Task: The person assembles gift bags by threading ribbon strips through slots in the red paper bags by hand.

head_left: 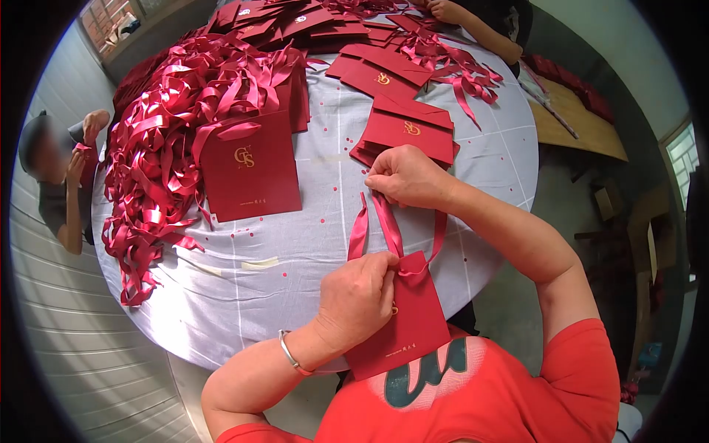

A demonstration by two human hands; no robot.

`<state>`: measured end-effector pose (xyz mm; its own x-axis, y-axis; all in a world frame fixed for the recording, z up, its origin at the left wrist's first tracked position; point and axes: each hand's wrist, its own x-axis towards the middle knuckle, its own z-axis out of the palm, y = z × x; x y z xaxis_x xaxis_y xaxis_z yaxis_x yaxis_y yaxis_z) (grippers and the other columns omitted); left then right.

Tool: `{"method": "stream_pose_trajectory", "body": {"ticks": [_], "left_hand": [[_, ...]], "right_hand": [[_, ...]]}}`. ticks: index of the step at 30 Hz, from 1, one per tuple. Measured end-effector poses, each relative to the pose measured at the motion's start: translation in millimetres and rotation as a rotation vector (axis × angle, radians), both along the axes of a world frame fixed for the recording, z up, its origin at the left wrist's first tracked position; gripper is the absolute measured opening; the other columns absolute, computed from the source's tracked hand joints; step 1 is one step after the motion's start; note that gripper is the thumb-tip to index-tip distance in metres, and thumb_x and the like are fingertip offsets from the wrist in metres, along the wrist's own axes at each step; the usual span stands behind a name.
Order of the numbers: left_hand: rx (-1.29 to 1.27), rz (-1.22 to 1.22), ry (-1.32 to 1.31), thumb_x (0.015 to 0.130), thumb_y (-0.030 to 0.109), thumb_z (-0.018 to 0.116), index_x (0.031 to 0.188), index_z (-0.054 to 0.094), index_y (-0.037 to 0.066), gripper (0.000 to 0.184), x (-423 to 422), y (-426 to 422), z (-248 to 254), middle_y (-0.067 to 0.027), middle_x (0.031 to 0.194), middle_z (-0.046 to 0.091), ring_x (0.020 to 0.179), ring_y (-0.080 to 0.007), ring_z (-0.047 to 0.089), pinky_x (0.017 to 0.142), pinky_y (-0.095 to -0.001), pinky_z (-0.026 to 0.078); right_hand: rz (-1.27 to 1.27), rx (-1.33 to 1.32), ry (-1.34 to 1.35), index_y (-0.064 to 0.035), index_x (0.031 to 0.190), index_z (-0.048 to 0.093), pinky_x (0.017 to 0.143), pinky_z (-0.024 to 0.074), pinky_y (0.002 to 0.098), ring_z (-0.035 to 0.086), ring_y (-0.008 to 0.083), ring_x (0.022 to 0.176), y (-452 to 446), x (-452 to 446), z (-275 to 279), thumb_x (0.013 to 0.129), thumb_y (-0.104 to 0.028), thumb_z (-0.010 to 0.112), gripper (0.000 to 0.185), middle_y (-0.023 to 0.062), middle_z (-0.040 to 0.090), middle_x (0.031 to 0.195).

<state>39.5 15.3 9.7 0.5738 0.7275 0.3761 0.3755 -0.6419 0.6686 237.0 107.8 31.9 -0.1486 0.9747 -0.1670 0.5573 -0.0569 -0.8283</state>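
Observation:
A red paper bag [413, 328] with gold lettering leans between my body and the table's edge. My left hand [358, 295], with a bracelet at its wrist, is closed on the bag's upper left part and covers some of the lettering. Above the bag, my right hand [406, 177] pinches a shiny red ribbon [388, 225] that runs down to the bag's top. Another ribbon end [358, 232] stands up left of it, and a ribbon loop hangs below my right hand on the right side.
On the round table [295, 295] lie a large heap of ribbons [162, 133], a red bag [251, 166] beside it, bag stacks [410, 129] beyond my right hand and more at the back. One person [55, 162] sits at left; another person's arm [484, 33] is at the top right.

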Motion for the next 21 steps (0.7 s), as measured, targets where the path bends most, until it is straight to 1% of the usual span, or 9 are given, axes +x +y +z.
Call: {"method": "stream_pose_trajectory", "body": {"ticks": [8, 9, 11, 12, 14, 15, 18, 19, 21], "left_hand": [[-0.021, 0.0, 0.003, 0.081, 0.004, 0.068, 0.099, 0.063, 0.004, 0.018, -1, 2, 1, -0.0131, 0.084, 0.068, 0.075, -0.0307, 0.068, 0.064, -0.0383, 0.054], [-0.028, -0.007, 0.0, 0.081, 0.005, 0.068, 0.099, 0.064, 0.004, 0.018, -1, 3, 0, -0.0131, 0.084, 0.068, 0.075, -0.0306, 0.068, 0.064, -0.0383, 0.054], [-0.052, -0.006, -0.005, 0.081, 0.005, 0.068, 0.099, 0.064, 0.004, 0.018, -2, 4, 3, -0.013, 0.084, 0.068, 0.076, -0.0308, 0.068, 0.064, -0.0383, 0.054], [-0.074, -0.008, -0.005, 0.081, 0.006, 0.068, 0.099, 0.064, 0.004, 0.018, -2, 4, 4, -0.013, 0.084, 0.068, 0.076, -0.0309, 0.068, 0.064, -0.0384, 0.054], [-0.089, -0.005, 0.0, 0.082, 0.007, 0.068, 0.1, 0.065, 0.004, 0.018, -2, 4, 4, -0.0132, 0.085, 0.069, 0.076, -0.0305, 0.069, 0.065, -0.0373, 0.054], [-0.133, 0.003, 0.009, 0.083, 0.007, 0.068, 0.1, 0.065, 0.004, 0.018, -2, 4, 4, -0.0133, 0.086, 0.07, 0.077, -0.0299, 0.07, 0.066, -0.0364, 0.055], [-0.212, 0.019, 0.047, 0.084, 0.008, 0.068, 0.101, 0.066, 0.004, 0.018, -1, 6, 7, -0.0133, 0.089, 0.072, 0.081, -0.0275, 0.072, 0.07, -0.0339, 0.056], [-0.231, 0.023, 0.057, 0.084, 0.008, 0.068, 0.101, 0.067, 0.004, 0.017, -1, 7, 8, -0.0133, 0.09, 0.072, 0.081, -0.027, 0.072, 0.07, -0.0337, 0.056], [-0.247, 0.032, 0.069, 0.084, 0.009, 0.068, 0.1, 0.067, 0.004, 0.017, -1, 7, 9, -0.0132, 0.091, 0.073, 0.082, -0.0266, 0.072, 0.071, -0.0336, 0.056]], "right_hand": [[-0.028, 0.407, 0.021, 0.0024, 0.097, 0.07, 0.054, 0.0453, 0.0235, 0.056, 0.005, 0.06, -32, 10, 10, 0.089, -0.011, 0.067, 0.016, 0.0021, 0.064, 0.067], [-0.021, 0.26, 0.051, 0.0009, 0.099, 0.069, 0.059, 0.0471, 0.0256, 0.059, 0.0081, 0.068, -46, 15, 23, 0.084, -0.01, 0.072, 0.019, 0.0043, 0.066, 0.076], [0.296, 0.377, 0.021, -0.0013, 0.102, 0.069, 0.072, 0.0493, 0.0296, 0.062, 0.0149, 0.085, -64, 39, 25, 0.077, -0.013, 0.079, 0.03, 0.0079, 0.066, 0.094], [0.418, 0.357, -0.002, -0.0034, 0.102, 0.069, 0.087, 0.0473, 0.0361, 0.06, 0.0255, 0.101, -76, 47, 29, 0.07, -0.018, 0.085, 0.039, 0.0119, 0.062, 0.11], [0.524, 0.404, -0.192, -0.0049, 0.102, 0.069, 0.095, 0.0448, 0.0411, 0.058, 0.0319, 0.107, -94, 56, 29, 0.067, -0.02, 0.087, 0.042, 0.0141, 0.061, 0.113], [0.523, 0.404, -0.291, -0.0063, 0.093, 0.068, 0.096, 0.0443, 0.0439, 0.057, 0.034, 0.11, -102, 56, 29, 0.067, -0.015, 0.085, 0.033, 0.0133, 0.062, 0.113], [0.455, 0.678, -0.526, -0.0071, 0.084, 0.065, 0.097, 0.044, 0.0447, 0.056, 0.0328, 0.112, -111, 61, 17, 0.067, -0.009, 0.082, 0.024, 0.012, 0.062, 0.115], [0.407, 0.709, -0.487, -0.0069, 0.078, 0.062, 0.094, 0.0458, 0.0426, 0.061, 0.0306, 0.104, -114, 57, 26, 0.069, -0.003, 0.079, 0.02, 0.0092, 0.066, 0.107], [0.374, 0.55, -0.349, -0.0055, 0.078, 0.062, 0.088, 0.0484, 0.038, 0.063, 0.028, 0.097, -122, 62, 33, 0.07, -0.003, 0.078, 0.018, 0.0084, 0.067, 0.1]]}}
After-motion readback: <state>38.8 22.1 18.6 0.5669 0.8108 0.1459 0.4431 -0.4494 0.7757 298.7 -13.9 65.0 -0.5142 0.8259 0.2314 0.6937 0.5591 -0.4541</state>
